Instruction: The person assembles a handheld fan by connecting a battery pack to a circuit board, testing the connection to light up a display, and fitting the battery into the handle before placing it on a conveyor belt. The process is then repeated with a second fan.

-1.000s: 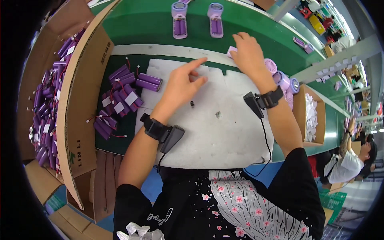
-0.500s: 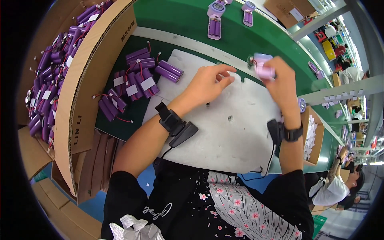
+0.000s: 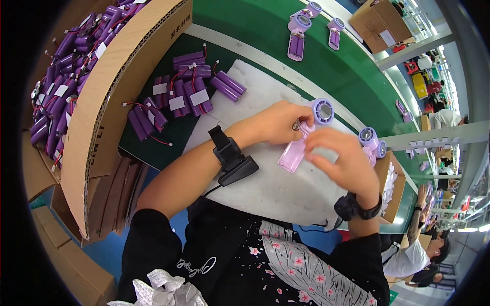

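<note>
A lilac handheld fan with a round head and an open, hollow handle is over the white foam sheet. My left hand pinches it at the neck, just below the head; its fingertips partly cover a small metallic part there. My right hand is beside the handle, thumb and fingers apart, its fingertips close to the fan's neck. Whether they touch it I cannot tell. Left of the foam sheet lie several purple battery packs with red and black leads, some bearing white stickers.
A large cardboard box full of purple battery packs stands at left. Fans with batteries in their handles lie on the green belt. More fans and a carton of white pieces are at right. A co-worker sits beyond.
My right hand has brought the fan from the right onto the foam sheet and loosened its fingers. My left hand, empty before, now grips the fan's neck. The view has shifted slightly.
</note>
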Demonstrator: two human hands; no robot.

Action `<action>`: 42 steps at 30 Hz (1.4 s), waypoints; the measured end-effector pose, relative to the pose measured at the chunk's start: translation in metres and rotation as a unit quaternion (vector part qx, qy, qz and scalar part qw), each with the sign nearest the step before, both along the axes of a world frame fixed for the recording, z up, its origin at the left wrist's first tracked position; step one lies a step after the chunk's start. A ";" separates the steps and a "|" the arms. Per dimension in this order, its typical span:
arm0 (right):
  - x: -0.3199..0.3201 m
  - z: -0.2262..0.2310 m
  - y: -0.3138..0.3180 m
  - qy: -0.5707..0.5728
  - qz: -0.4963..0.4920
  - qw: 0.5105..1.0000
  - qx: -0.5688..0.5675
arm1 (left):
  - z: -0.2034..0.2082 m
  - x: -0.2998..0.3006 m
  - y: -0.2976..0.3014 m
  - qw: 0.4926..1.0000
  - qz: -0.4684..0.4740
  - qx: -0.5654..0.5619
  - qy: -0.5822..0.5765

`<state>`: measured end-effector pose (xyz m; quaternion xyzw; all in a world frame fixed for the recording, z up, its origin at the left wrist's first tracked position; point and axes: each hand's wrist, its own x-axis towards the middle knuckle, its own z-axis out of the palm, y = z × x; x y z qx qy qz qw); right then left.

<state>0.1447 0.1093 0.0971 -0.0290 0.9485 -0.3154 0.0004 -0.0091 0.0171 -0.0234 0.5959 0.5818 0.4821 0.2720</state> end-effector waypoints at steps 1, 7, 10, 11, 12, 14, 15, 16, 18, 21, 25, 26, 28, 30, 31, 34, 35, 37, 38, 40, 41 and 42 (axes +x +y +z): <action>-0.011 0.013 -0.002 0.002 -0.003 1.000 0.004 | 0.002 0.001 0.003 1.000 -0.008 -0.003 0.001; -0.128 -0.012 -0.016 -0.022 0.055 0.996 0.070 | -0.032 0.008 0.016 0.988 0.029 0.144 0.038; -0.180 -0.042 -0.029 -0.137 0.075 0.974 0.162 | -0.021 -0.001 0.011 0.995 -0.029 0.088 0.043; -0.189 -0.049 -0.033 -0.184 0.060 0.964 0.182 | -0.020 0.000 0.010 0.997 -0.052 0.039 0.052; -0.193 -0.052 -0.036 -0.184 0.065 0.963 0.186 | -0.020 0.001 0.007 0.996 -0.071 -0.010 0.058; -0.199 -0.056 -0.037 -0.186 0.067 0.954 0.226 | -0.022 0.003 0.006 0.993 -0.087 -0.056 0.063; -0.200 -0.055 -0.041 -0.187 0.066 0.949 0.245 | -0.027 0.007 0.006 0.997 -0.067 -0.017 0.030; -0.200 -0.051 -0.042 -0.187 0.069 0.948 0.247 | -0.031 0.010 0.007 0.999 -0.048 0.022 -0.004; -0.194 -0.038 -0.048 -0.225 0.041 0.951 0.207 | -0.032 0.011 0.006 0.997 -0.025 0.061 -0.041; -0.175 -0.016 -0.045 -0.237 -0.006 0.959 0.155 | -0.023 0.011 0.008 0.996 -0.032 0.066 -0.051; -0.122 0.010 0.001 -0.142 -0.065 0.987 0.033 | -0.001 0.010 0.007 0.996 -0.070 -0.033 0.036; -0.103 0.012 0.012 -0.098 -0.066 0.992 -0.032 | 0.003 0.009 0.002 0.996 -0.072 -0.035 0.033; -0.062 0.024 0.024 -0.134 -0.115 0.942 -0.285 | 0.012 0.003 -0.005 0.996 -0.061 -0.049 0.043; -0.021 0.024 0.038 -0.103 -0.138 0.918 -0.358 | 0.017 0.002 -0.004 0.994 -0.081 -0.055 0.048; -0.003 0.022 0.042 -0.072 -0.142 0.890 -0.427 | 0.018 0.002 -0.006 0.994 -0.079 -0.055 0.048; 0.030 -0.011 0.053 -0.033 -0.197 0.838 -0.507 | 0.018 0.004 -0.008 0.992 -0.091 -0.061 0.055; 0.037 -0.027 0.055 -0.036 -0.236 0.822 -0.517 | 0.016 0.005 -0.007 0.995 -0.065 -0.053 0.051; 0.046 -0.046 0.053 -0.031 -0.281 0.798 -0.533 | 0.015 0.009 -0.007 0.998 -0.011 -0.039 0.043; 0.046 -0.054 0.047 -0.020 -0.307 0.846 -0.435 | 0.015 0.011 -0.007 0.998 -0.023 -0.046 0.047; 0.041 -0.068 0.035 -0.008 -0.345 0.911 -0.224 | 0.015 0.015 -0.006 0.998 -0.012 -0.031 0.062; 0.040 -0.073 0.031 -0.007 -0.349 0.908 -0.232 | 0.015 0.017 -0.006 0.997 -0.004 -0.024 0.069; 0.039 -0.078 0.026 0.029 -0.327 0.923 -0.201 | 0.015 0.016 -0.006 0.997 -0.013 -0.031 0.072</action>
